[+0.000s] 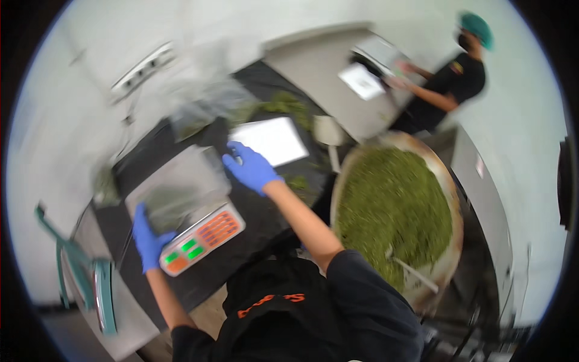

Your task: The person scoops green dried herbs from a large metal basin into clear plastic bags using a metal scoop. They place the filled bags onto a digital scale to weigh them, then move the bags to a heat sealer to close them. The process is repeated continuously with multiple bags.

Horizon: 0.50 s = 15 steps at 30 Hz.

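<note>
A scale (pixel 208 238) with orange keys and lit green displays stands in front of me on the left. On its pan lies a clear plastic bag (pixel 172 205) with some green chopped leaf inside. My left hand (pixel 148 238), in a blue glove, is around the bag's near left corner, fingers along its side and thumb across its front. My right hand (pixel 248 168), gloved too, hovers beside the pan's far right corner, over the edge of a white sheet (pixel 274 142). Its fingers are apart and slightly bent, with nothing visible in them.
To the right is a big round basin (pixel 455 235) of green chopped leaf (pixel 392 205), with a white-handled scoop (pixel 416 274) in it. A white scoop (pixel 329 131), clear bags (pixel 211 105) and a teal sealer (pixel 102 295) lie around. A co-worker (pixel 452 84) works at the far right table.
</note>
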Available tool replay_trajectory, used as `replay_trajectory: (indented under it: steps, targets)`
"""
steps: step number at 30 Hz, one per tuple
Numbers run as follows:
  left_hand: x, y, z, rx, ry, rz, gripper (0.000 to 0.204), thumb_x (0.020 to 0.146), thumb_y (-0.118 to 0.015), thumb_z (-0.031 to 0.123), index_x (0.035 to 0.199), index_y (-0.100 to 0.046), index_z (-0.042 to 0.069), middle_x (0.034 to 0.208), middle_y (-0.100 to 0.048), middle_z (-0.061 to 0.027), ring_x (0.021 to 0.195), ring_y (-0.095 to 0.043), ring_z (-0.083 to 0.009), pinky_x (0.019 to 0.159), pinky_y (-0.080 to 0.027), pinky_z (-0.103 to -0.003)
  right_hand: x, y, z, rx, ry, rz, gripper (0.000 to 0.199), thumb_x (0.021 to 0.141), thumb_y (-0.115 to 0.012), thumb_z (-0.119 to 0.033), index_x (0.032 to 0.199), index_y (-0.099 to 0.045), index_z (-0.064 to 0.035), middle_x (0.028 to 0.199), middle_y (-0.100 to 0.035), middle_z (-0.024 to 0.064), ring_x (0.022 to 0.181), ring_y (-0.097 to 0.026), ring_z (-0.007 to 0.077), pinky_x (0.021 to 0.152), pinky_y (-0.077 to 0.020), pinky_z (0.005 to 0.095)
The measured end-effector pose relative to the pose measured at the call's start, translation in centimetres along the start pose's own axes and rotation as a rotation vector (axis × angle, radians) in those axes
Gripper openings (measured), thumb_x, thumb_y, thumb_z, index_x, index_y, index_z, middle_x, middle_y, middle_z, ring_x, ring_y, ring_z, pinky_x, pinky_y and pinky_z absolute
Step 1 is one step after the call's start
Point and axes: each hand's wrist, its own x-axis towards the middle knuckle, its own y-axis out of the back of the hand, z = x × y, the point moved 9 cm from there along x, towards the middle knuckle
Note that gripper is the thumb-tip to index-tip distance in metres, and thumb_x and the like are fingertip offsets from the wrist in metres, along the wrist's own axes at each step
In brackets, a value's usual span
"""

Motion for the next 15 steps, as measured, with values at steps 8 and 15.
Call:
replay_trajectory:
  steps: [8,15]
  targets:
    - [-2.8,2.2,-0.3,-0.351,-0.034,0.226,0.101,0.060,-0.072,0.045,0.137,-0.025,0.003,0.141,-0.027,-0.0118,0.132,-0.022,-0.0251,0.108,-0.014,-0.040,-27.2,24.2,21.1,-0.511,-0.520,0.952,0.021,0.077,-0.061,-0.015,0.096,-0.063,-0.0072,0.098,-0.060,0.0167,0.090,-0.058,0.0321,0.080,-0.0459,0.0389]
    - [-6.4,4.2,-2.0,-0.279,0.058,0.264,0.089,0.068,-0.070,0.037,0.139,-0.024,0.007,0.143,-0.026,-0.0084,0.133,-0.020,-0.0237,0.109,-0.009,-0.040,-38.3,18.5,35.2,-0.503,-1.015,0.447,0.045,0.071,-0.068,-0.017,0.114,-0.058,-0.0099,0.111,-0.057,0.0201,0.100,-0.057,0.0304,0.086,-0.0452,0.0350]
